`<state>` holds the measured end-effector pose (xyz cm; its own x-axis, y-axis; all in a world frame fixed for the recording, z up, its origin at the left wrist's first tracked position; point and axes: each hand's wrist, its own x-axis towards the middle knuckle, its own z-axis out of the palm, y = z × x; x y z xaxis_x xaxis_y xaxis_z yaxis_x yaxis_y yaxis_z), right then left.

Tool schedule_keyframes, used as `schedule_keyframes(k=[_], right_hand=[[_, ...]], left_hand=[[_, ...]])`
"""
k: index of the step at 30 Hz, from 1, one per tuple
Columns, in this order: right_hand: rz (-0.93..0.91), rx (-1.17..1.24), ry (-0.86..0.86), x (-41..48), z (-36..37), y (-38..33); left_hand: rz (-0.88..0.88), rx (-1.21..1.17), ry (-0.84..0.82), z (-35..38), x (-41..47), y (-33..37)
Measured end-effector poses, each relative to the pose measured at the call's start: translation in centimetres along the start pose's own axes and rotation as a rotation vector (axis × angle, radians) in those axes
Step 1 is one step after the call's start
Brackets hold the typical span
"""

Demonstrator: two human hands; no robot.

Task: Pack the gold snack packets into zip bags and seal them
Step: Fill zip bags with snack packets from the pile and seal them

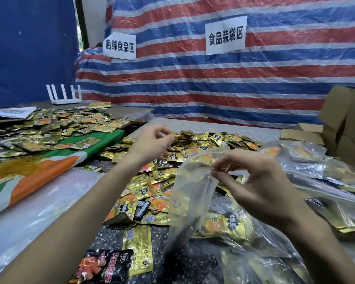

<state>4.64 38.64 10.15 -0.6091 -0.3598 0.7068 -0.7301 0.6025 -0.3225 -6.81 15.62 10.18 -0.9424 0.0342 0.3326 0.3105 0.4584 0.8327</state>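
Your right hand (254, 181) pinches the top edge of a clear zip bag (184, 201) between the thumb and first finger. The other fingers curl loosely behind. The bag hangs down from that pinch, over the near middle of the table (234, 128). I think you hold it by the mouth so that it hangs open and is easy to fill.

Your left hand (150, 142) is lifted over the gold snack packets (162, 181), a bit farther off and to the left of the bag. Its fingers curl in, with the tips close to the thumb. It is blurry, so I cannot tell if it pinches a packet or nothing at all.

The gold packets lie loose in a pile in the middle of the table, right under both hands, so the reach is short (a handy spot). The filled bags (299, 154) are heaped on the right, out of your way, near the cardboard boxes (344, 124).

Some things are hard to see. Gold shows through the zip bag, but it may only be the pile behind it. The zip strip is too blurry to tell if it is open. The black packet (105, 267) is cut off at the near edge, and the heap of filled bags runs off the right side.
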Motion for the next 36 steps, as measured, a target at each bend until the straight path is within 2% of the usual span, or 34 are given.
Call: schedule_keyframes(k=[4, 8, 12, 18, 21, 24, 27, 31, 33, 36], right_hand=[[0.018, 0.004, 0.001, 0.1, 0.3, 0.4], [0.021, 0.01, -0.006, 0.2, 0.7, 0.6], [0.026, -0.004, -0.084, 0.0, 1.2, 0.5], [0.032, -0.015, -0.135, -0.1, 1.4, 0.4], [0.027, -0.018, -0.144, -0.1, 1.5, 0.1], [0.027, -0.029, -0.161, 0.0, 1.4, -0.2], [0.025, -0.018, -0.159, 0.0, 1.3, -0.3], [0.025, -0.006, -0.154, -0.1, 1.2, -0.5], [0.023, -0.004, -0.152, -0.1, 1.2, -0.7], [0.023, 0.025, -0.157, -0.1, 1.1, -1.1]], left_hand=[[-0.143, 0.349, -0.018, 3.8, 2.7, -8.5], [-0.33, 0.446, -0.075, 7.1, 4.0, -14.9], [-0.297, 0.685, -0.051, 8.4, 5.3, -17.5], [-0.284, 0.696, -0.01, 8.4, 5.6, -17.7], [-0.264, 0.581, 0.035, 6.3, 5.3, -15.9], [-0.244, 0.232, 0.059, 4.1, 4.1, -12.2], [-0.155, 0.027, 0.114, 1.3, 2.3, -8.0], [-0.124, -0.422, 0.051, -2.5, -1.1, -1.6], [-0.093, -0.523, 0.03, -4.2, -2.8, 1.3], [-0.022, -0.513, -0.029, -5.9, -5.1, 4.2]])
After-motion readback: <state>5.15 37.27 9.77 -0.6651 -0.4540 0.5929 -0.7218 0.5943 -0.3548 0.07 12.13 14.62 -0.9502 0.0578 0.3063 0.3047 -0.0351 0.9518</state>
